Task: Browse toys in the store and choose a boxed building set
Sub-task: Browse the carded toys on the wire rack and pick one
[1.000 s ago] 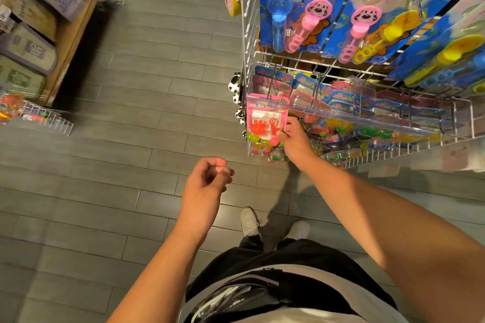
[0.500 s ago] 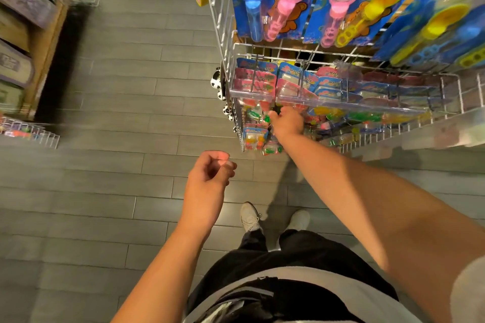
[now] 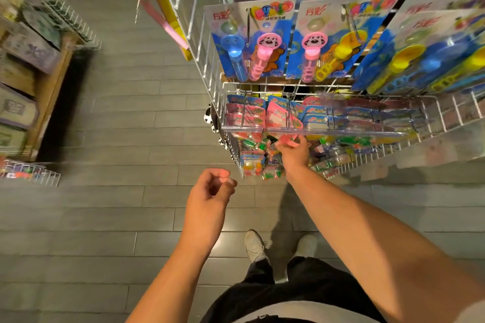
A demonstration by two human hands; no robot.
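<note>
Beside wire rack (image 3: 210, 65), right hand (image 3: 294, 151) reaches in (left hand (image 3: 210, 191) idle).

Small carded toy packs (image 3: 250, 115), pink and blue, hanging in rows on white wire rack (image 3: 210, 65), blurred

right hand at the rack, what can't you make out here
- Head view: right hand fingertips hidden among the small packets, so its grip is unclear.
- Packet print: too small and blurred.
- Left shelf goods: motion-blurred.
- Bubble wand cards: rightmost ones cut off by the frame edge.
</note>
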